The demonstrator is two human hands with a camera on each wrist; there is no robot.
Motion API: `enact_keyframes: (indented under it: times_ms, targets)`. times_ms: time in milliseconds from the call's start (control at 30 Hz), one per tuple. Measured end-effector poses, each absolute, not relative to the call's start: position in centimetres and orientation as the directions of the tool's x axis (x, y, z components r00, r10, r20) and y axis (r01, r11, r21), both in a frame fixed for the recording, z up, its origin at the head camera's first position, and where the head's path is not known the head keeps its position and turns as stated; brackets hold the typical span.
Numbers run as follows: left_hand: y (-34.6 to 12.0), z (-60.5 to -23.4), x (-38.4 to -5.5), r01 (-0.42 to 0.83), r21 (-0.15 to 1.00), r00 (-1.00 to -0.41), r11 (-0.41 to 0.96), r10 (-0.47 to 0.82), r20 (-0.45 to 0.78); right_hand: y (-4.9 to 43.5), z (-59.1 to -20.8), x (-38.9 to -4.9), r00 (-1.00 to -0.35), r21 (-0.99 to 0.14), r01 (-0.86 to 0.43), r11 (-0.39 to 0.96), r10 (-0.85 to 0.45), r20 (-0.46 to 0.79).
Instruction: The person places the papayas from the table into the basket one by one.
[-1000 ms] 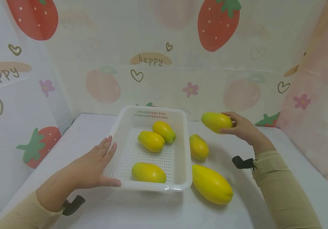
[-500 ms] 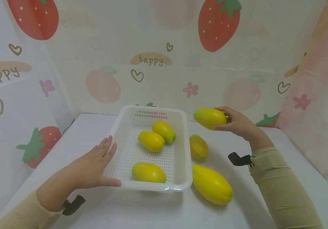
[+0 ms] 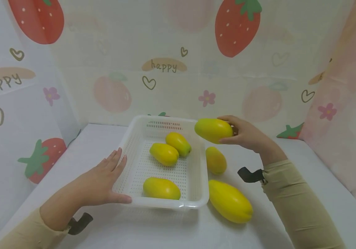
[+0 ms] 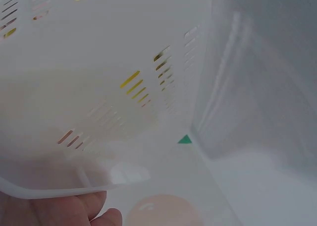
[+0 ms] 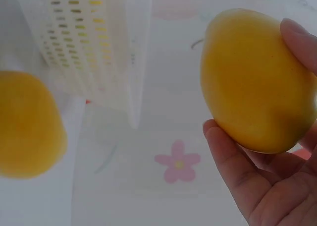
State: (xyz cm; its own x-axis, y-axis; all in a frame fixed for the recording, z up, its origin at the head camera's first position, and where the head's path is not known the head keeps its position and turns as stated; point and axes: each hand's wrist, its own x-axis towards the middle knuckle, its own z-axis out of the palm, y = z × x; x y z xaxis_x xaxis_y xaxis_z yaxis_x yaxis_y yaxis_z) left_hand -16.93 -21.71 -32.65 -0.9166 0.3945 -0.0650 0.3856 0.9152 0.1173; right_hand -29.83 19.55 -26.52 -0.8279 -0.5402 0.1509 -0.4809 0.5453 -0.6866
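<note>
My right hand [image 3: 243, 135] holds a yellow-green papaya [image 3: 213, 130] in the air, thumb and fingers around its right end. The papaya overlaps the far right rim of a white plastic basket [image 3: 203, 173] in the head view. The right wrist view shows the same papaya [image 5: 255, 82] between thumb and fingers. My left hand [image 3: 100, 181] rests against the basket's left side with extended fingers, thumb at the near left corner. In the left wrist view its fingers [image 4: 59, 211] lie at the basket rim. Inside lie three papayas, one of them [image 3: 161, 188] near the front wall.
Right of the basket, a smaller papaya [image 3: 216, 160] and a larger papaya [image 3: 230, 201] lie on the white table [image 3: 128, 231] close to its wall. Printed cloth [image 3: 178, 93] with strawberries and hearts closes off the back and sides.
My right hand has carried the papaya leftward, from beyond the loose papayas to the basket's far right rim. The left hand and the basket have stayed in place.
</note>
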Motion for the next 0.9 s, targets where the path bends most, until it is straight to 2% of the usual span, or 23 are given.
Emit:
enact_keyframes:
  times_ms: [900]
  targets:
    - [-21.9, -33.0, -17.0, 0.419, 0.113, -0.906, 0.901, 0.423, -0.022, 12.2, -25.4, -28.0, -0.705, -0.607, -0.605, 0.515, -0.701, 0.107]
